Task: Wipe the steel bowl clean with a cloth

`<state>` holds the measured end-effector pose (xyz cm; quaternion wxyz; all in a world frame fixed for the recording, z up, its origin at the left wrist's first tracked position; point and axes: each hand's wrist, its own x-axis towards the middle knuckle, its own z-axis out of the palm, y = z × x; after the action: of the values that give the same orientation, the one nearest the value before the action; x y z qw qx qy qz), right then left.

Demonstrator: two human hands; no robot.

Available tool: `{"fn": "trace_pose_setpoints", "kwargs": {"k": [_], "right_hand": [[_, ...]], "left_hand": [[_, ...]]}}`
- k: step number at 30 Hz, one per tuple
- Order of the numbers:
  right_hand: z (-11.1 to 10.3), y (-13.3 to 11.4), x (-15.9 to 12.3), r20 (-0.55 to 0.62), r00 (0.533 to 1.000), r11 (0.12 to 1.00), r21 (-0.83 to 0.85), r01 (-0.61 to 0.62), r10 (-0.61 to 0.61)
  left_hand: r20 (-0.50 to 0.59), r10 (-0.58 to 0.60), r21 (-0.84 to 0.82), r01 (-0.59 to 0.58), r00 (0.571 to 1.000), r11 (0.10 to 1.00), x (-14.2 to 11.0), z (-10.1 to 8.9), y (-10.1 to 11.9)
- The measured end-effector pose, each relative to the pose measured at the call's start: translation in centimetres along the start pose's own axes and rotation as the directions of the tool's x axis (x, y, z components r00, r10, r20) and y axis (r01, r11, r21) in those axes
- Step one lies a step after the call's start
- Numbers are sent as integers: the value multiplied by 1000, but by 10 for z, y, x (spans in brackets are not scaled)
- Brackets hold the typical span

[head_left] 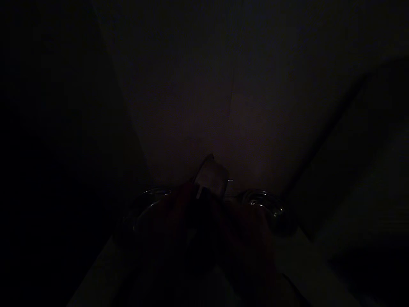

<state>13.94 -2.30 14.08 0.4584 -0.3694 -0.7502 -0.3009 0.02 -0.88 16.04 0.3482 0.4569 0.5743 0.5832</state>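
The view is very dark, and outlines are faint. A small, pale cup-shaped thing (214, 175) is tilted near the middle, and its exact kind is not clear. My left hand (171, 207) closes on its left side. From the right, my right hand (246, 224) reaches its lower edge and appears closed on it too. Most fingers of both hands are lost in shadow. Under the cup-shaped thing, between the hands, is a dark shape (200, 209) that I cannot make out.
A shiny, round metal bowl-like vessel (145, 198) stands beside my left hand. Another one (271, 204) is to the right of my right hand. Both rest near a pale surface (306, 264). Behind them rises a plain dark wall or panel (217, 106).
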Motion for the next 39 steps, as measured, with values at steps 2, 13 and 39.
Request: {"fn": "trace_pose_setpoints", "kwargs": {"k": [2,13,39], "right_hand": [[0,7,1,-9,999,999,14,-32,32],[3,-3,-3,-27,999,999,32,-40,41],[5,-3,-1,27,999,997,-65,-37,39]], "left_hand": [[-46,22,-1,-22,999,1000,-2,2,-1],[-30,-145,-10,144,989,989,-2,0,10],[178,151,-61,-142,972,988,3,5,-8]]}}
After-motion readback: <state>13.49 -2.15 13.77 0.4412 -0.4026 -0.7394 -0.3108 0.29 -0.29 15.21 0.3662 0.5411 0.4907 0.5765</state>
